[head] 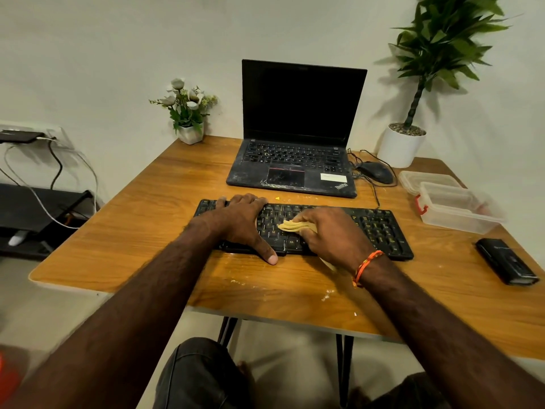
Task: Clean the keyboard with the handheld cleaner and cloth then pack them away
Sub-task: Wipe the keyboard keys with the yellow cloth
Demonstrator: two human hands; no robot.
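A black keyboard (380, 228) lies across the middle of the wooden table (132, 237). My left hand (241, 222) rests flat on the keyboard's left half, fingers spread and thumb over the front edge. My right hand (330, 234) holds a bunched yellow cloth (290, 225) down on the keys near the keyboard's centre. A black handheld cleaner (505, 261) lies on the table at the right, apart from both hands.
An open dusty laptop (295, 160) stands behind the keyboard, a wired mouse (376, 171) to its right. A clear plastic box (460, 212) and its lid (427, 180) sit at the right. Two potted plants (188, 110) (413, 134) stand at the back. Crumbs dot the front of the table.
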